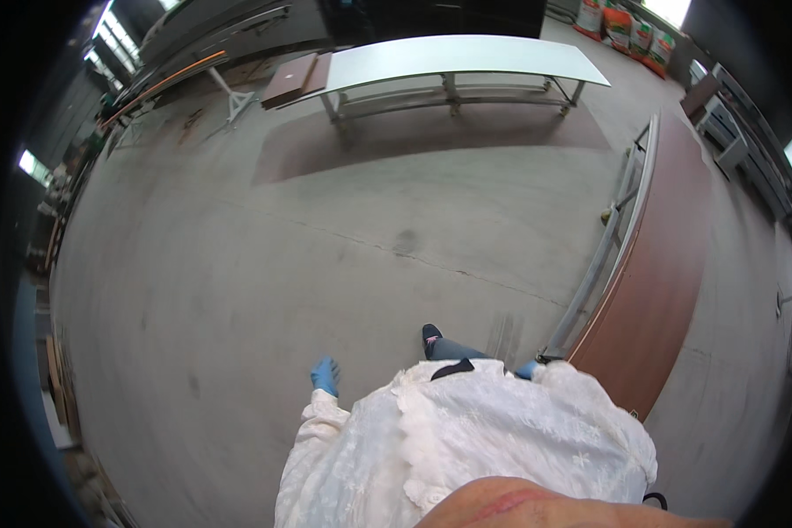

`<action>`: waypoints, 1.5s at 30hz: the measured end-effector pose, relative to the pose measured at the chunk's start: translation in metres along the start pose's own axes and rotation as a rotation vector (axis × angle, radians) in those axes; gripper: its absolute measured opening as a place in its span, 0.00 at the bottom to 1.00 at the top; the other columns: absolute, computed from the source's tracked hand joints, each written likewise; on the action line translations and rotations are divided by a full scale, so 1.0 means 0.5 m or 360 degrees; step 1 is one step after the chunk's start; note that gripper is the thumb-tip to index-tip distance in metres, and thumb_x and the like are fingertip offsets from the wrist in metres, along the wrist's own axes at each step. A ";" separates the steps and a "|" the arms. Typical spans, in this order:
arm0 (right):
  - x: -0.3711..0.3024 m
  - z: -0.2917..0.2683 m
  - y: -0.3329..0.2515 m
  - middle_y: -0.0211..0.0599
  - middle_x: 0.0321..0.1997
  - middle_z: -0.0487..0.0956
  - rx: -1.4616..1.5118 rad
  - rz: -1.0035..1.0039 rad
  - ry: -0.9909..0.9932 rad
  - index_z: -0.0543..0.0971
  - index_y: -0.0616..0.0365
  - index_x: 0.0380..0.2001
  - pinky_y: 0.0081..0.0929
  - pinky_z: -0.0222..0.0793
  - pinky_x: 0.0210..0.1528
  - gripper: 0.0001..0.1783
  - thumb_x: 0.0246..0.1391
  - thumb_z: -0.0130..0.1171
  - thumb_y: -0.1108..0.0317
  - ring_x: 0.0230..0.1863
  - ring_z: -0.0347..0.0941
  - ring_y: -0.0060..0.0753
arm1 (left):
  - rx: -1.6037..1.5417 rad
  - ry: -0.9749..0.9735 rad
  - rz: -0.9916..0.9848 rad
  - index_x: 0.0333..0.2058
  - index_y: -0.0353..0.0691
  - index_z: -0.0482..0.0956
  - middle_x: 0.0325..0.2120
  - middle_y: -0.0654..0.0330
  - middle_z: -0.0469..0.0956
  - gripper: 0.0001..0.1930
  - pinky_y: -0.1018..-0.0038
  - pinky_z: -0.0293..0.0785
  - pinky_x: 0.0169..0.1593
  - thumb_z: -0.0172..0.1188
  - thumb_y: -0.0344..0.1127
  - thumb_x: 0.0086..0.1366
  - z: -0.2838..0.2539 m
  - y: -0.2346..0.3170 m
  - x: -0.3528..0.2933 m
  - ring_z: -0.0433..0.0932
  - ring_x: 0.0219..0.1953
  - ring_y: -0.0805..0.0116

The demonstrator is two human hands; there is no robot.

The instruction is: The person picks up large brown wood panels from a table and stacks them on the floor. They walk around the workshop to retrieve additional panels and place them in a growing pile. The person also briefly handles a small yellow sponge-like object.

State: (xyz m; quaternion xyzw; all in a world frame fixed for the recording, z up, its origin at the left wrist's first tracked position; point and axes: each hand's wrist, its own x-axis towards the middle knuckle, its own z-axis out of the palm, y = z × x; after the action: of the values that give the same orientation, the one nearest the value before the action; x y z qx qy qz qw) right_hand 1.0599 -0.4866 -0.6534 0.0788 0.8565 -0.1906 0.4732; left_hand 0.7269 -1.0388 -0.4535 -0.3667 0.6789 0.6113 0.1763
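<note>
My left hand (326, 377), in a blue glove, hangs beside my body over the grey floor with its fingers loosely extended and nothing in it. In a matching blue glove, my right hand (526, 370) shows only in part at my right side, the rest behind my white sleeve. Just beyond it is a small dark piece (550, 358) at the near end of a long trolley; whether the fingers grip it cannot be seen. Long reddish-brown boards (656, 273) lie on this trolley, with its grey metal frame (590, 282) along their left side.
Ahead stands a wheeled table with a pale top (466, 57), brown panels (297, 77) at its left end. An orange-edged rack (172, 81) is at the far left. Filled bags (625, 32) stand at the far right. Boards and equipment line the left side.
</note>
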 end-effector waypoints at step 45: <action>1.266 -2.469 -0.856 0.38 0.30 0.81 0.1032 0.0064 0.0694 0.81 0.63 0.41 0.32 0.70 0.27 0.21 0.52 0.58 0.57 0.24 0.76 0.31 | -0.0153 0.0226 -0.0832 0.37 0.42 0.81 0.32 0.57 0.80 0.16 0.63 0.74 0.35 0.57 0.48 0.63 0.508 1.183 1.222 0.78 0.31 0.63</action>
State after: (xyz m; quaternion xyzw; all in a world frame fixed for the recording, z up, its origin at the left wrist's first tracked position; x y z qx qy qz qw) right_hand -0.3803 -0.4115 -0.4857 0.2797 0.8305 -0.4209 0.2342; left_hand -0.1569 -0.9771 -0.5074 -0.5794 0.5421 0.5492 0.2624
